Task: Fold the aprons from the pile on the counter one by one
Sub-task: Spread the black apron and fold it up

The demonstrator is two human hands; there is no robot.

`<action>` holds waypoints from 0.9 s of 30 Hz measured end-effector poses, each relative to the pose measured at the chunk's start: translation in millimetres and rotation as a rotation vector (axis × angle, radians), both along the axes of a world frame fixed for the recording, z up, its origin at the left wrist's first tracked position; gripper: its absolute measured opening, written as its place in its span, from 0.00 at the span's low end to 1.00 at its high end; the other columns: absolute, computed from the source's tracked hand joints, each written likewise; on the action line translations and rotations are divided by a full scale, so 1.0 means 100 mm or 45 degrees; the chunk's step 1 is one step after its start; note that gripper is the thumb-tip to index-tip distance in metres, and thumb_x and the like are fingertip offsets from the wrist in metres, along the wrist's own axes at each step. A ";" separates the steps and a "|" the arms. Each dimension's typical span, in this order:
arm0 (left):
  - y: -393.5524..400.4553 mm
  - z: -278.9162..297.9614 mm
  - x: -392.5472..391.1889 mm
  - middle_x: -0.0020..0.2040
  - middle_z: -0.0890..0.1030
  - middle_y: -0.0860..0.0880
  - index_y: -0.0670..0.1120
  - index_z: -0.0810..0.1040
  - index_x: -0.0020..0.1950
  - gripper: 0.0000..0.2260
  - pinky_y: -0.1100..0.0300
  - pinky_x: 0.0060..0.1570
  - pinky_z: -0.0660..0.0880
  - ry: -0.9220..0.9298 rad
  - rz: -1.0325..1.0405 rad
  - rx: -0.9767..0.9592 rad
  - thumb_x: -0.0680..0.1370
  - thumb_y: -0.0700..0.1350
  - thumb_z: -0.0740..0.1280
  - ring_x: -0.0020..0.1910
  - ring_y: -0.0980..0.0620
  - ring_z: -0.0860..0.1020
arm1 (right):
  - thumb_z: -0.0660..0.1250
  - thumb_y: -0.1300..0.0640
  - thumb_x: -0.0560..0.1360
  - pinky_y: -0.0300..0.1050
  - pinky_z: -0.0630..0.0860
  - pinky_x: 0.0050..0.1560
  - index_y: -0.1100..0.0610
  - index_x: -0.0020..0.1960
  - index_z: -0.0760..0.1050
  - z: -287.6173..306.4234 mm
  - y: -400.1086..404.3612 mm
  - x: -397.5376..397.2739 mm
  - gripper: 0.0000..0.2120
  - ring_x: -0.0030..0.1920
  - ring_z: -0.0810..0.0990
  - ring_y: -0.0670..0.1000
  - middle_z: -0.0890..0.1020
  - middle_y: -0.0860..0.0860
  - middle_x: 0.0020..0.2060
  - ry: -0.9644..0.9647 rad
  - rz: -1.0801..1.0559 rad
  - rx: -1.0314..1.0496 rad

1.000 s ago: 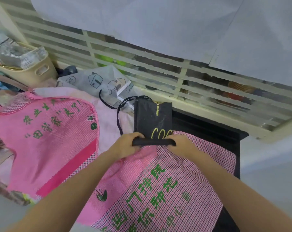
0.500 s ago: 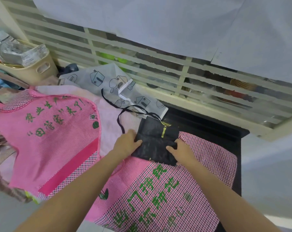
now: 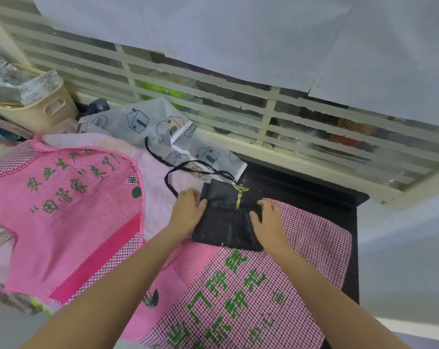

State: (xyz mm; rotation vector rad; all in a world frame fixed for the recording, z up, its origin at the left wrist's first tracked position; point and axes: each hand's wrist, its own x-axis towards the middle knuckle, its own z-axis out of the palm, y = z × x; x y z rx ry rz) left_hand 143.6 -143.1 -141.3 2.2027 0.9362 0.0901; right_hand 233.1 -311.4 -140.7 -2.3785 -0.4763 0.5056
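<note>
A small black apron, folded into a rectangle with a gold zip mark, lies on a pink checked apron with green characters. My left hand lies flat against its left edge, the thumb on the black cloth. My right hand presses its right side with straight fingers. Thin black straps trail from the fold toward the back left. Another pink apron with green writing is spread at the left.
A white cloth with house drawings lies behind the straps. A beige basket holding packets stands at the back left. A slatted window grille runs along the back. The black counter ends at the right.
The black apron's upper flap has been folded down toward me, hiding the yellow lettering. Both hands went from gripping its near edge to pressing flat on its sides.
</note>
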 end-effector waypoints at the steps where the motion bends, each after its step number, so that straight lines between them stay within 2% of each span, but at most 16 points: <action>1: 0.02 0.01 0.04 0.57 0.76 0.42 0.39 0.75 0.59 0.13 0.58 0.52 0.69 0.028 0.061 -0.034 0.78 0.46 0.64 0.56 0.43 0.76 | 0.58 0.57 0.81 0.42 0.68 0.63 0.59 0.69 0.66 0.00 0.03 0.03 0.17 0.65 0.70 0.52 0.69 0.55 0.66 0.118 -0.125 0.085; 3: 0.04 0.02 0.10 0.54 0.78 0.44 0.39 0.76 0.57 0.12 0.59 0.50 0.69 0.087 0.098 -0.097 0.78 0.46 0.65 0.55 0.44 0.76 | 0.56 0.58 0.81 0.44 0.70 0.60 0.60 0.66 0.69 -0.01 0.06 0.08 0.14 0.59 0.73 0.52 0.74 0.55 0.61 0.283 -0.341 0.217; 6: 0.04 0.04 0.17 0.51 0.80 0.46 0.42 0.78 0.51 0.08 0.60 0.46 0.68 0.051 0.182 -0.190 0.77 0.45 0.66 0.51 0.47 0.76 | 0.55 0.59 0.82 0.46 0.73 0.54 0.60 0.56 0.72 -0.06 0.06 0.20 0.09 0.51 0.75 0.51 0.76 0.55 0.51 0.389 -0.611 0.332; 8: 0.04 0.04 0.19 0.48 0.80 0.47 0.45 0.78 0.47 0.04 0.61 0.44 0.66 0.052 0.182 -0.212 0.77 0.45 0.67 0.46 0.51 0.74 | 0.55 0.60 0.81 0.44 0.73 0.48 0.59 0.44 0.72 -0.11 0.04 0.28 0.10 0.43 0.74 0.50 0.75 0.54 0.42 0.423 -0.635 0.338; 10: 0.04 0.03 0.22 0.49 0.80 0.48 0.44 0.79 0.49 0.05 0.61 0.45 0.67 0.052 0.172 -0.283 0.77 0.45 0.67 0.47 0.51 0.75 | 0.55 0.60 0.81 0.42 0.67 0.39 0.58 0.35 0.68 -0.12 0.04 0.33 0.16 0.36 0.68 0.49 0.70 0.53 0.34 0.454 -0.596 0.304; 11: 0.05 0.02 0.25 0.51 0.80 0.47 0.43 0.80 0.52 0.08 0.60 0.48 0.69 0.049 0.178 -0.324 0.76 0.45 0.68 0.49 0.50 0.76 | 0.55 0.60 0.81 0.42 0.66 0.40 0.58 0.35 0.68 -0.11 0.03 0.35 0.16 0.36 0.68 0.49 0.69 0.53 0.33 0.487 -0.582 0.305; 13: 0.05 0.01 0.29 0.52 0.81 0.45 0.41 0.80 0.54 0.10 0.57 0.54 0.72 0.052 0.212 -0.439 0.76 0.45 0.68 0.53 0.47 0.78 | 0.53 0.58 0.82 0.44 0.69 0.47 0.59 0.40 0.72 -0.08 0.05 0.36 0.15 0.41 0.72 0.49 0.74 0.52 0.38 0.585 -0.536 0.320; 16: 0.04 0.02 0.35 0.48 0.80 0.44 0.40 0.80 0.52 0.10 0.55 0.56 0.74 0.104 0.256 -0.613 0.76 0.46 0.69 0.50 0.46 0.78 | 0.51 0.55 0.83 0.46 0.71 0.60 0.62 0.57 0.74 -0.06 0.11 0.35 0.16 0.54 0.75 0.51 0.78 0.52 0.52 0.733 -0.545 0.366; 17: 0.04 0.02 0.37 0.47 0.79 0.44 0.40 0.79 0.50 0.09 0.53 0.57 0.74 0.110 0.267 -0.632 0.76 0.45 0.69 0.48 0.46 0.77 | 0.51 0.55 0.83 0.47 0.71 0.62 0.62 0.61 0.73 -0.06 0.13 0.35 0.17 0.57 0.75 0.52 0.77 0.51 0.57 0.782 -0.581 0.439; 19: 0.05 0.03 0.37 0.45 0.78 0.44 0.43 0.77 0.40 0.07 0.53 0.57 0.74 0.092 0.295 -0.616 0.76 0.44 0.69 0.46 0.48 0.76 | 0.52 0.52 0.83 0.45 0.72 0.59 0.61 0.64 0.72 -0.02 0.14 0.36 0.18 0.58 0.76 0.52 0.77 0.50 0.57 0.932 -0.670 0.605; 21: 0.08 0.04 0.35 0.43 0.78 0.45 0.45 0.74 0.35 0.10 0.54 0.57 0.74 0.083 0.313 -0.625 0.75 0.43 0.70 0.45 0.48 0.76 | 0.53 0.50 0.82 0.45 0.73 0.55 0.61 0.62 0.73 0.00 0.14 0.37 0.18 0.56 0.77 0.53 0.78 0.51 0.52 0.997 -0.680 0.652; 23: 0.10 0.05 0.33 0.40 0.78 0.46 0.45 0.74 0.33 0.11 0.54 0.55 0.75 0.073 0.298 -0.653 0.75 0.42 0.70 0.43 0.48 0.76 | 0.55 0.52 0.82 0.46 0.74 0.53 0.60 0.55 0.75 0.02 0.16 0.38 0.15 0.51 0.78 0.52 0.79 0.52 0.48 0.933 -0.618 0.568; 25: 0.11 0.06 0.30 0.35 0.76 0.48 0.45 0.74 0.31 0.12 0.57 0.50 0.74 0.066 0.281 -0.651 0.75 0.40 0.70 0.39 0.50 0.75 | 0.60 0.55 0.81 0.48 0.76 0.56 0.59 0.45 0.76 0.02 0.18 0.38 0.10 0.50 0.78 0.53 0.79 0.54 0.48 0.808 -0.627 0.508; 27: 0.13 0.03 0.26 0.34 0.75 0.49 0.44 0.74 0.30 0.13 0.59 0.47 0.72 0.046 0.274 -0.637 0.75 0.39 0.70 0.37 0.52 0.74 | 0.65 0.57 0.78 0.53 0.76 0.58 0.58 0.41 0.74 -0.03 0.22 0.38 0.08 0.51 0.78 0.55 0.79 0.55 0.45 0.707 -0.702 0.481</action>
